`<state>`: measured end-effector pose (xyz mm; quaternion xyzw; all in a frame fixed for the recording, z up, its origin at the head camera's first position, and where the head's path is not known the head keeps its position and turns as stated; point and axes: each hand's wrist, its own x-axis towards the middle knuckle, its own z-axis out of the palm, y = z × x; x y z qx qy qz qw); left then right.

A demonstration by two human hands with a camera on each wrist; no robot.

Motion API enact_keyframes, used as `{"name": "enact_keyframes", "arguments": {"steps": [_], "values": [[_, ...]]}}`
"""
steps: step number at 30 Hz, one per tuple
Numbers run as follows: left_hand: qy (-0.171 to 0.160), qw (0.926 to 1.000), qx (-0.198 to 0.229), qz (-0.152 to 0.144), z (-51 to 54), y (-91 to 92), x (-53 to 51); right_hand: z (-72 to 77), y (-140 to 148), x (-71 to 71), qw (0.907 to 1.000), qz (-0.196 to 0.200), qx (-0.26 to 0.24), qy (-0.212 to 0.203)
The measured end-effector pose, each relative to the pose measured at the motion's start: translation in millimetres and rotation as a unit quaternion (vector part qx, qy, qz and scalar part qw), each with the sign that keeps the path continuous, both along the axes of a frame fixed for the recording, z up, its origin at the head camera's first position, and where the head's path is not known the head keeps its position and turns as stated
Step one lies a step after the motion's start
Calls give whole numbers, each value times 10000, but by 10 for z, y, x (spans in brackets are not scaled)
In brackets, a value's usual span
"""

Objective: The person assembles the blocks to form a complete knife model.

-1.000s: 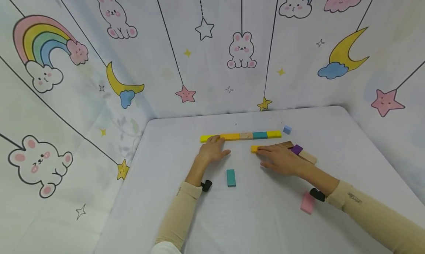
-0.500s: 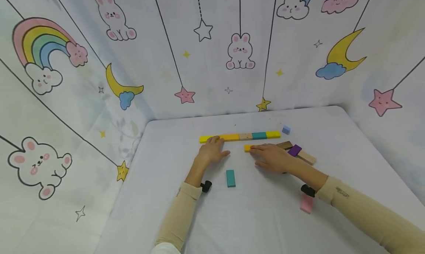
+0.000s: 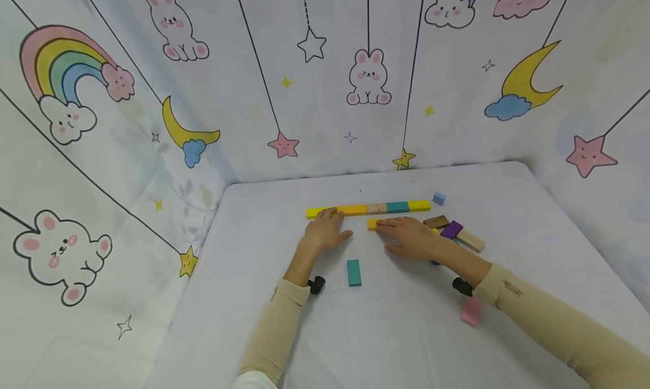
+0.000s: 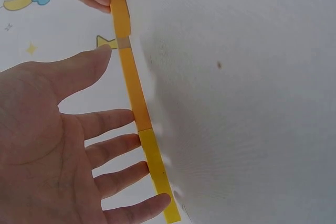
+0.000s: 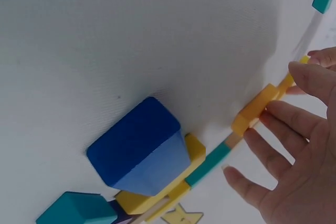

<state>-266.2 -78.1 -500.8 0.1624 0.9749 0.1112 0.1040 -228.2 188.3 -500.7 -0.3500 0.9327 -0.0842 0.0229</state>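
Observation:
A straight row of flat wooden blocks lies across the back of the table: yellow (image 3: 312,213), orange (image 3: 355,210), beige (image 3: 377,209), teal (image 3: 398,207) and yellow at the right end. My left hand (image 3: 322,232) touches the row's left part; in the left wrist view its straight fingers meet the edges of the yellow block (image 4: 154,156) and orange block (image 4: 135,87). In front of the row lies a separate orange block (image 3: 372,224). My right hand (image 3: 410,238) touches it, with extended fingertips along its side in the right wrist view. Part of that block is hidden by the fingers.
Right of my right hand lie a brown block (image 3: 436,222), a purple block (image 3: 451,230) and a beige block (image 3: 471,241). A blue block (image 5: 136,150) shows near the right wrist. Teal (image 3: 354,272) and pink (image 3: 470,311) blocks lie nearer; a light blue cube (image 3: 439,198) sits behind.
My right hand has slid the separate orange block leftward and slightly toward the row, uncovering part of a yellow block among the pile. My left hand has stayed on the row.

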Motion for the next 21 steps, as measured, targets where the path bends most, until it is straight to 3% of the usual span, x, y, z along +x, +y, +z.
{"name": "enact_keyframes", "arguments": {"steps": [8,21], "values": [[-17,10000,50,-4,0,-6,-11,15,-75,-47,9996,-77,-111,-252],[21,10000,-25,7,21,2,-6,7,-171,-119,9993,-181,-26,-323]]}}
